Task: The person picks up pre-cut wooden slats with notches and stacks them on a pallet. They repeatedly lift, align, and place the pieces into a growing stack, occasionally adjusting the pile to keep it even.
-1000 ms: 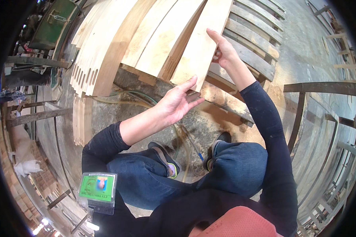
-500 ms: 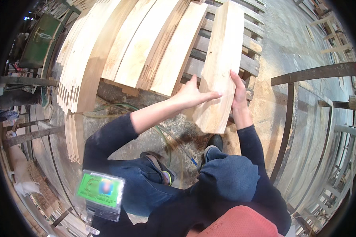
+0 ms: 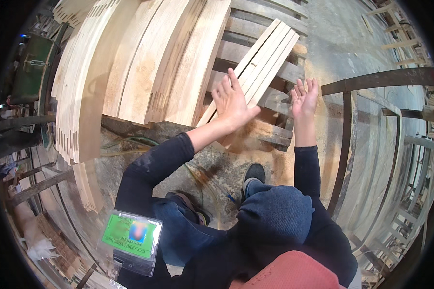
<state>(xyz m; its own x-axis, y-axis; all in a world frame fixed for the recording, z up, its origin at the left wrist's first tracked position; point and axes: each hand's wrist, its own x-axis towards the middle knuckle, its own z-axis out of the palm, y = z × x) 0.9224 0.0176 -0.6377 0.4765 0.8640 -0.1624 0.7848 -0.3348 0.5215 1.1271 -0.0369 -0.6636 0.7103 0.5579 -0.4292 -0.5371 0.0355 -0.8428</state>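
A bundle of narrow wooden boards (image 3: 267, 65) lies slanted on the slatted pallet (image 3: 241, 26), with dark gaps between the pieces. My left hand (image 3: 231, 102) is open over the bundle's near left part, fingers spread, hiding some of it; whether it touches the wood I cannot tell. To the right of the bundle, my right hand (image 3: 305, 98) is raised and open with the palm up, holding nothing. Left of the bundle stand stacks of pale boards (image 3: 144, 72), several with slots cut in their ends.
A dark metal frame (image 3: 346, 144) rises on the right. Hoses (image 3: 130, 141) run over the stained floor near my feet. Sawdust (image 3: 275, 166) lies by the pallet's near edge. A green metal box (image 3: 31, 70) is at the far left, and an ID badge (image 3: 130, 238) hangs in front of me.
Both hands have let go of the boards, which now lie on the pallet, turned to a slant. My right hand has moved right, away from them. The view has shifted slightly.
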